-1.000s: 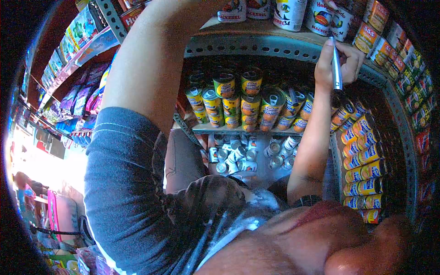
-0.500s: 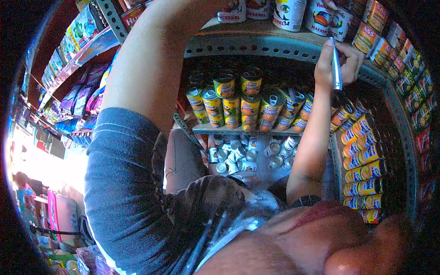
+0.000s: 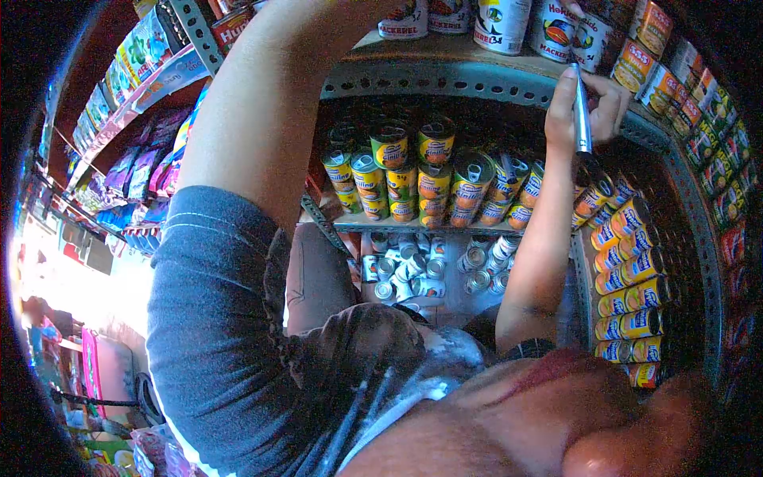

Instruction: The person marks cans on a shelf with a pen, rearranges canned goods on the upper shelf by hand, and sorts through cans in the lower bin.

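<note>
A silver marker pen (image 3: pixel 582 111) is pinched in my right hand (image 3: pixel 592 107), just below the top shelf's front edge. Its upper end reaches the bottom of a white and red mackerel can (image 3: pixel 555 33). Beside that can is another mackerel can (image 3: pixel 590 44) with a handwritten mark. My left arm crosses the upper left and leaves at the top edge. A fingertip, apparently of my left hand (image 3: pixel 574 9), shows over the cans; the rest of that hand is out of frame. A mackerel can (image 3: pixel 501 28) with handwriting stands further left.
Yellow cans (image 3: pixel 433 175) are stacked on the shelf below the metal shelf rail (image 3: pixel 445 84). White cans (image 3: pixel 409 266) lie lower down. More yellow cans (image 3: pixel 630 280) line the right side. Hanging packets (image 3: pixel 143 167) fill the left shelves.
Since the first frame, a fingertip has appeared at the top of the mackerel cans. The mackerel can at the right has turned or shifted slightly. My right hand and the pen have barely moved.
</note>
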### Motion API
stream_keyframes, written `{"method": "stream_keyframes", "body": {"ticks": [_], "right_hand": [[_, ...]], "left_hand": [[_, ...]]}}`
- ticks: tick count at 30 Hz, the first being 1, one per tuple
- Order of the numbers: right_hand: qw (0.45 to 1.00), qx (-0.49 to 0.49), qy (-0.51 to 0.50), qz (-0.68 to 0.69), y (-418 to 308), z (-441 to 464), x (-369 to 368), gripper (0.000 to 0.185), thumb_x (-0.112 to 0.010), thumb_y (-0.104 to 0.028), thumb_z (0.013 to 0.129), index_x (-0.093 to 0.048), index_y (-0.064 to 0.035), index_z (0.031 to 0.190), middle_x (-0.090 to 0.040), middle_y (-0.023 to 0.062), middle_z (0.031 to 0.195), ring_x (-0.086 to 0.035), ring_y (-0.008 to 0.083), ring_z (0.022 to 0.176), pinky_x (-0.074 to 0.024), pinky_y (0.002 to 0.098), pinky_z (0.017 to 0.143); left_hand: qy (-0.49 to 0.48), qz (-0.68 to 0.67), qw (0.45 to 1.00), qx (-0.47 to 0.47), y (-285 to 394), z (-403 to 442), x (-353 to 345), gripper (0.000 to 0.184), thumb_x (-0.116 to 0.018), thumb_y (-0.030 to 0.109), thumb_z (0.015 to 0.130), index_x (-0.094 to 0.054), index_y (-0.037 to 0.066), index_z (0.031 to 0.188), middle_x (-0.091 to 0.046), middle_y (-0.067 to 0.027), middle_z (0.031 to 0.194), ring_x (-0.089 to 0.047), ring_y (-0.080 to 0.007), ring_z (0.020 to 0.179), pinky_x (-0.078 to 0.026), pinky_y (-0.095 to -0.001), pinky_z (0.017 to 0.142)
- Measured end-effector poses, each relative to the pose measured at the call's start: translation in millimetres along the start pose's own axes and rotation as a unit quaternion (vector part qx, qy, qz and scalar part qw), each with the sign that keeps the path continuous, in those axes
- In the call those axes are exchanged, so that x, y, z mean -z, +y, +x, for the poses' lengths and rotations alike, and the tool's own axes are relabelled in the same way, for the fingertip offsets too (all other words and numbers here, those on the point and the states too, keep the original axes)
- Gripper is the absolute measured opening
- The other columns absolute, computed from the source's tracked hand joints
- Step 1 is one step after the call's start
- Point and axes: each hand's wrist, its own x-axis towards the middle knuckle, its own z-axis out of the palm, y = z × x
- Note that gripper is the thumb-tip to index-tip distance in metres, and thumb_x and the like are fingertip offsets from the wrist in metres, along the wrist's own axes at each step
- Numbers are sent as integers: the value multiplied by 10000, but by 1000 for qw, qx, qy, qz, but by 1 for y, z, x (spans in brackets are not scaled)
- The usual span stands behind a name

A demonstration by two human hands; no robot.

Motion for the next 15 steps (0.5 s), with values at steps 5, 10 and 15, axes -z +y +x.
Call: {"method": "stream_keyframes", "body": {"ticks": [5,10,15], "right_hand": [[1000,-15,-4,-3,-1,-1,0,205,-793,-169,808,-631,-50,847,-617,83,823,-583,251,763,-465,362,680],[1000,-24,-3,-1,0,-2,1,211,-798,-172,806,-630,-52,847,-625,81,823,-581,245,759,-462,354,675],[1000,8,-1,-6,0,-1,1,225,-805,-190,807,-629,-56,846,-620,76,821,-573,230,749,-448,341,648]], "left_hand": [[-36,13,999,-15,-4,9,6,942,-880,486,719,-483,103,1483,-448,-139,1541,-380,-328,1415,-334,-479,1136],[21,60,998,-14,3,-1,1,934,-871,500,722,-495,89,1473,-453,-148,1536,-396,-335,1400,-340,-481,1130],[-5,58,998,-15,-3,5,5,914,-863,523,718,-532,80,1447,-458,-152,1531,-396,-342,1399,-318,-491,1142]]}}
